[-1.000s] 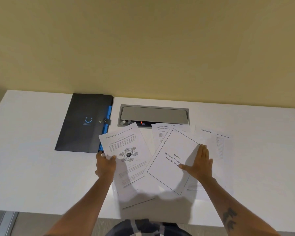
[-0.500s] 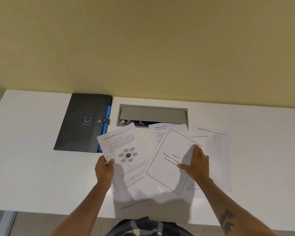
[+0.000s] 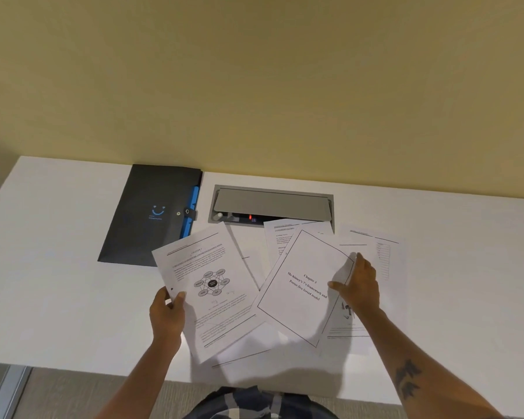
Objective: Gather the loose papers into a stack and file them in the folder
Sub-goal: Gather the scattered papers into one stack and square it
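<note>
Several loose printed papers lie fanned out on the white table (image 3: 58, 267). My left hand (image 3: 167, 313) pinches the left edge of a sheet with a round diagram (image 3: 209, 285), lifted a little off the table. My right hand (image 3: 359, 285) grips the right edge of the bordered chapter title page (image 3: 303, 285), thumb on top. A table-printed sheet (image 3: 375, 246) lies to the right, partly under my right hand. More sheets are covered beneath these. The black folder (image 3: 149, 216) with a blue smile logo and blue edge lies shut at the back left.
A grey cable hatch (image 3: 273, 204) is set into the table behind the papers, one sheet overlapping its front edge. A yellow wall rises right behind the table. The table's near edge runs just below my forearms.
My left hand slid down the diagram sheet's edge and raised it slightly. My right hand went from lying flat on the title page to gripping its right edge, which has lifted.
</note>
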`<move>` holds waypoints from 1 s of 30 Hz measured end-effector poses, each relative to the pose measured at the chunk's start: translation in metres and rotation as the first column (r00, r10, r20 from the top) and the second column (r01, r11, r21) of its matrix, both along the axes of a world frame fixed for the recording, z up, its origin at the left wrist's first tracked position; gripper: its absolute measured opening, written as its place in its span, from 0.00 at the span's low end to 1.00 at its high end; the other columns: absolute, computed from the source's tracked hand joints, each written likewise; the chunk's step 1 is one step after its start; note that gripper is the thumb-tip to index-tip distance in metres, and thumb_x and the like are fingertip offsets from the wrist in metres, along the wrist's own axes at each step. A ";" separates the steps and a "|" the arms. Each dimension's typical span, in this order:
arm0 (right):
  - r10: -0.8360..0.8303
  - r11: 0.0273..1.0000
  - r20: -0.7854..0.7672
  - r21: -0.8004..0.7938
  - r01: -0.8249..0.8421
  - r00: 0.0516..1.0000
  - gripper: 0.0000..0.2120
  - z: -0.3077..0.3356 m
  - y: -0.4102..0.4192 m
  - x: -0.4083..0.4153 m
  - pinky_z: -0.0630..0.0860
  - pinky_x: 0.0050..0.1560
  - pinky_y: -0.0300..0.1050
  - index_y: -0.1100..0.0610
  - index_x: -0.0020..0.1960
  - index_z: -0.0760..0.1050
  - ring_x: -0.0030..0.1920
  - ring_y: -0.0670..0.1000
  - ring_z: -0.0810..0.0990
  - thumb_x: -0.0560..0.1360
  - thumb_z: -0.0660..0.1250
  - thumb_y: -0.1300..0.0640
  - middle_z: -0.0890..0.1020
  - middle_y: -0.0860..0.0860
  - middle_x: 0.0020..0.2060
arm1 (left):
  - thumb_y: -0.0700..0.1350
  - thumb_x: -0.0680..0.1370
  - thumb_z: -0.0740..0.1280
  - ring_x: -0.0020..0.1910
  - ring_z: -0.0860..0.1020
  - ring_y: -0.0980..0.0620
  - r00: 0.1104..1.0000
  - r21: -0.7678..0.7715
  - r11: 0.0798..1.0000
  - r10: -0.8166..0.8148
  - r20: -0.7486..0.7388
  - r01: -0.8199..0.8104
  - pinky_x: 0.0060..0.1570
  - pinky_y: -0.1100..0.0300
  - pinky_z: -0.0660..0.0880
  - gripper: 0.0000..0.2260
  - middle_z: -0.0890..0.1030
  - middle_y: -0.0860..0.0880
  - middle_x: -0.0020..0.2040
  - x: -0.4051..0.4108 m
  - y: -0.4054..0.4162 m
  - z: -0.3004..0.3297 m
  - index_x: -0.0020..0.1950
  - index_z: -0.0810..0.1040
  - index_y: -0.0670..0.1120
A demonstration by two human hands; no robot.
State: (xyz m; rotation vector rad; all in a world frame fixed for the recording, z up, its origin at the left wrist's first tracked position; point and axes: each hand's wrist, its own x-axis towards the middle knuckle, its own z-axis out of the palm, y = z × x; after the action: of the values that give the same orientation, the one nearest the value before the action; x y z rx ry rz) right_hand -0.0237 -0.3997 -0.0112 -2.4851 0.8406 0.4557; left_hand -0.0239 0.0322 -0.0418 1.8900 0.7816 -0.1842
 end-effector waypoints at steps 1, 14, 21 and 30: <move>-0.006 1.000 0.016 0.006 0.006 1.000 0.54 0.000 0.001 -0.001 0.74 0.69 0.63 0.61 0.82 0.56 0.76 0.63 0.67 0.67 0.84 0.51 0.69 0.60 0.76 | 0.41 0.83 0.69 0.47 0.83 0.39 1.000 -0.008 1.000 0.010 0.002 -0.010 0.42 0.53 0.80 0.04 0.83 0.48 0.48 -0.003 0.003 0.001 0.56 0.76 0.46; -0.359 0.890 0.127 0.344 0.298 0.925 0.60 -0.003 0.006 0.002 0.75 0.62 0.52 0.63 0.82 0.54 0.62 0.61 0.73 0.60 0.86 0.71 0.70 0.66 0.70 | 0.43 0.82 0.70 0.47 0.86 0.44 1.000 -0.111 0.994 0.015 -0.012 -0.016 0.39 0.55 0.82 0.08 0.86 0.50 0.51 -0.028 0.018 0.018 0.60 0.78 0.44; -0.509 0.807 0.140 0.419 0.415 0.849 0.57 -0.001 0.010 -0.006 0.76 0.66 0.56 0.64 0.80 0.58 0.64 0.67 0.77 0.60 0.86 0.72 0.75 0.65 0.66 | 0.44 0.82 0.70 0.46 0.86 0.47 0.996 -0.070 0.997 -0.050 -0.069 0.045 0.37 0.57 0.80 0.06 0.86 0.51 0.51 -0.034 0.010 0.023 0.58 0.79 0.45; -0.664 0.696 0.131 0.470 0.543 0.736 0.40 0.001 0.009 -0.019 0.77 0.52 0.49 0.63 0.70 0.71 0.46 0.56 0.77 0.63 0.84 0.71 0.78 0.56 0.49 | 0.44 0.82 0.70 0.46 0.87 0.44 0.993 -0.145 0.988 -0.074 -0.090 0.060 0.36 0.58 0.81 0.02 0.87 0.50 0.50 -0.042 0.007 0.022 0.54 0.80 0.47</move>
State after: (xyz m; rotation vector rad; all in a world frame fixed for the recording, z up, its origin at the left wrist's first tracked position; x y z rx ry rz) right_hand -0.0429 -0.3902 -0.0104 -1.6870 1.2344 0.0043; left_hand -0.0655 0.0394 -0.0199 1.7839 0.7488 -0.3647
